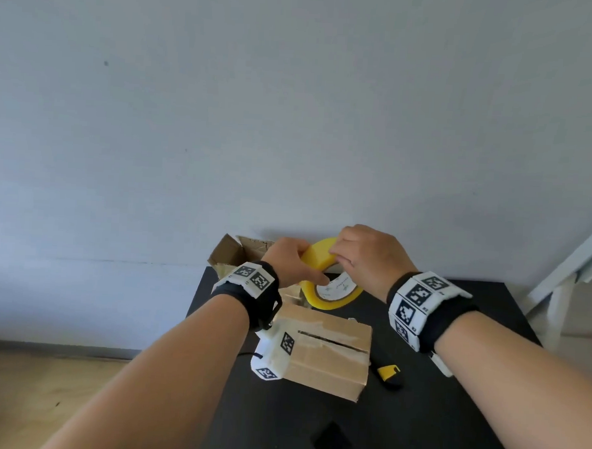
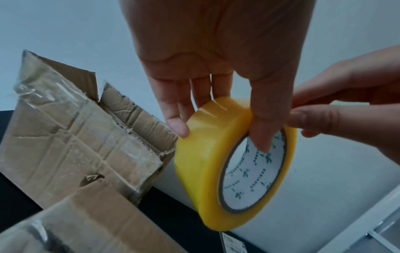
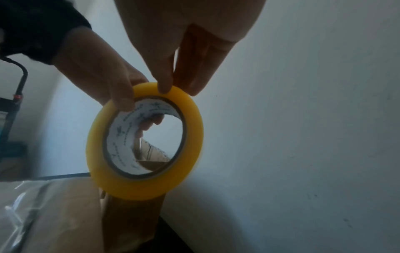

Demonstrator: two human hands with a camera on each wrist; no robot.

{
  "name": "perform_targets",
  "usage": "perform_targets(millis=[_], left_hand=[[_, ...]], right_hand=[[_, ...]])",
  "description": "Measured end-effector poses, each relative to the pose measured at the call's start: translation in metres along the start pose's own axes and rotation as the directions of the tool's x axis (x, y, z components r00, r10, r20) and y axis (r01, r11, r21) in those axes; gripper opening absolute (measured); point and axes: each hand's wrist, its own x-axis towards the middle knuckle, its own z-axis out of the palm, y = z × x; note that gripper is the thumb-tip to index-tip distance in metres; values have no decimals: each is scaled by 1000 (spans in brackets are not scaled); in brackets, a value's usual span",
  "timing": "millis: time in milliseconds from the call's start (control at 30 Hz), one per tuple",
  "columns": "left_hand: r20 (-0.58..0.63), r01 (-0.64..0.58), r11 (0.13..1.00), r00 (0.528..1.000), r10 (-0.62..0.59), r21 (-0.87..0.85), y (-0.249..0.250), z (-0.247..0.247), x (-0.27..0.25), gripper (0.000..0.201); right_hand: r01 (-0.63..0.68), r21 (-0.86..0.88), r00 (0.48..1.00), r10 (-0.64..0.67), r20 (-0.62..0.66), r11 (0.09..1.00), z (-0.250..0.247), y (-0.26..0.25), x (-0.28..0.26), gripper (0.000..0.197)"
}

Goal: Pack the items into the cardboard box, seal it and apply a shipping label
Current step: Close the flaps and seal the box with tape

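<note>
A yellow roll of packing tape point(image 1: 323, 260) point(image 2: 205, 162) point(image 3: 190, 130) is held up above the back of the black table point(image 1: 449, 421). My left hand point(image 1: 296, 258) point(image 2: 216, 68) grips the roll, thumb inside its white core and fingers on the outer face. My right hand point(image 1: 365, 259) point(image 3: 173, 51) pinches the roll's top edge with thumb and fingertips. A closed cardboard box point(image 1: 329, 353) with a slit along its top seam lies on the table under my wrists. A second, torn open cardboard box point(image 1: 238, 252) point(image 2: 75, 145) stands behind it at the left.
A yellow and black utility knife point(image 1: 389, 375) lies on the table right of the closed box. A grey wall rises directly behind the table. A white frame point(image 1: 573, 273) stands at the far right. Wooden floor lies to the left.
</note>
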Motion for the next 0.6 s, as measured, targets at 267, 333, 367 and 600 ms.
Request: perform_targets(millis=[267,333,367,600], left_hand=[[-47,-11,1000,999,10,-21,-8,-15,-9,41],[-56,-13,1000,998,12,-20,-9,-18,-10,42],[-59,-12,1000,998,11,-21,-9,-20,-11,44],[-21,-44,999,999,44,6,-11,-31,-19,37]], right_hand=[[-83,57,987,75,141,995,-11,-11,9,23],[-92,76,991,84,102,993,-9,-15,10,18],[-103,94,992,96,80,990,-9,-16,11,14],[-264,156,940,217,265,952,-12,-23,14,54]])
